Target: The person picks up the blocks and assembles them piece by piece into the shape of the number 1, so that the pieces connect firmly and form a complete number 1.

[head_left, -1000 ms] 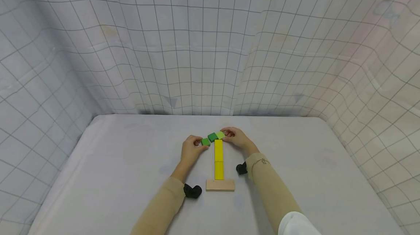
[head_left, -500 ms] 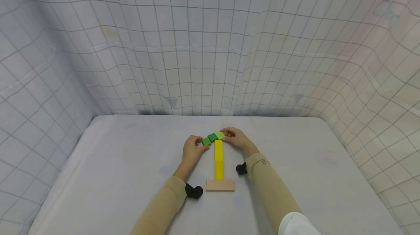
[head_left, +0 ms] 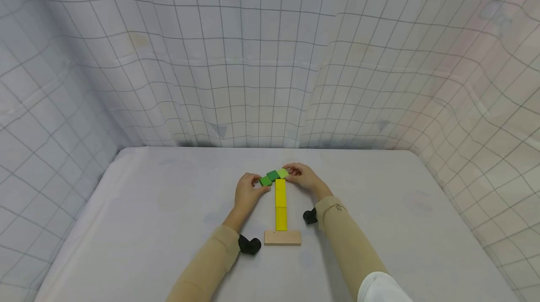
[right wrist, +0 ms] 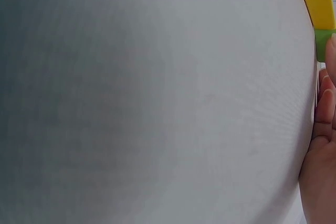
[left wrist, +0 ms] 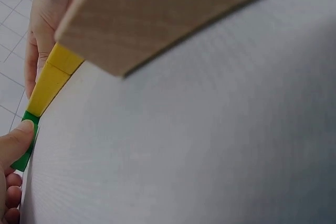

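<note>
Three small green blocks form a slanted row at the far end of a yellow strip in the head view. My left hand [head_left: 247, 193] pinches the mid-green block [head_left: 266, 181] at the row's left end, its thumb on the near side. The dark green block [head_left: 273, 176] sits in the middle, touching its neighbours. My right hand [head_left: 305, 178] holds the light green block [head_left: 283, 173] at the right end between thumb and fingers. Two yellow blocks [head_left: 280, 194] lie end to end below the row. At their near end a plain wooden block [head_left: 282, 238] lies crosswise.
The white-covered table [head_left: 147, 217] has a far edge in front of a grid-patterned curtain [head_left: 261, 58], which also hangs at both sides. Black wrist devices [head_left: 250, 245] sit at each sleeve cuff, close beside the yellow and wooden blocks.
My left hand has shifted slightly right with the mid-green block, closing the gap to the dark green one. My right hand has stayed in place.
</note>
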A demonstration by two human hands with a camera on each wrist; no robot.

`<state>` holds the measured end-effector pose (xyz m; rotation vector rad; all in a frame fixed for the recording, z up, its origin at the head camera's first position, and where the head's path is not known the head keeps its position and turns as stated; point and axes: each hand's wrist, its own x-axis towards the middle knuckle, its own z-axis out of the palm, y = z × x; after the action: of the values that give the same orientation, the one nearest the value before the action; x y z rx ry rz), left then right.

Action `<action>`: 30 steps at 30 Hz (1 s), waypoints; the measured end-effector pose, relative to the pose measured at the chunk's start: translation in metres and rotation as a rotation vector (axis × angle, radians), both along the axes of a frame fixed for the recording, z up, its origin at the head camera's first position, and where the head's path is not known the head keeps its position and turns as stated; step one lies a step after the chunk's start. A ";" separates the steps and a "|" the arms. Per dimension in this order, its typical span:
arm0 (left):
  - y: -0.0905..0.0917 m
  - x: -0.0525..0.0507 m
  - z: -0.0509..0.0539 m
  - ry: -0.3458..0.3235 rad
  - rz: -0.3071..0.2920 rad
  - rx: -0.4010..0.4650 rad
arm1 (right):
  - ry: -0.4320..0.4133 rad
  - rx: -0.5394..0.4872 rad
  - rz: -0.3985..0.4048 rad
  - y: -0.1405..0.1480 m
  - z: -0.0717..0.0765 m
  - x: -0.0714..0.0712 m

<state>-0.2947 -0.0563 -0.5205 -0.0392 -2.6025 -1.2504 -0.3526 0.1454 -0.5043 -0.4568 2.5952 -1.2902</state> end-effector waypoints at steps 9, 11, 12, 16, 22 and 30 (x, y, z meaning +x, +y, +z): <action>0.001 0.000 -0.001 0.000 -0.007 -0.003 | -0.008 -0.007 -0.005 0.001 -0.001 -0.001; 0.001 0.000 -0.002 0.002 -0.011 0.002 | -0.009 -0.004 -0.006 0.002 -0.001 0.000; 0.001 0.000 -0.002 0.002 -0.012 0.007 | -0.008 -0.002 -0.004 0.002 -0.001 0.000; 0.002 0.000 -0.003 0.001 -0.017 0.015 | -0.005 -0.003 0.004 0.002 0.000 0.001; 0.001 0.002 -0.002 -0.013 -0.029 0.022 | -0.019 -0.038 0.010 0.004 0.000 0.000; -0.011 0.004 0.005 0.022 -0.032 0.137 | -0.034 -0.066 -0.030 0.006 -0.004 -0.002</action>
<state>-0.2906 -0.0674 -0.5158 -0.0684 -2.5004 -1.4279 -0.3546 0.1514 -0.5078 -0.4056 2.5475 -1.3839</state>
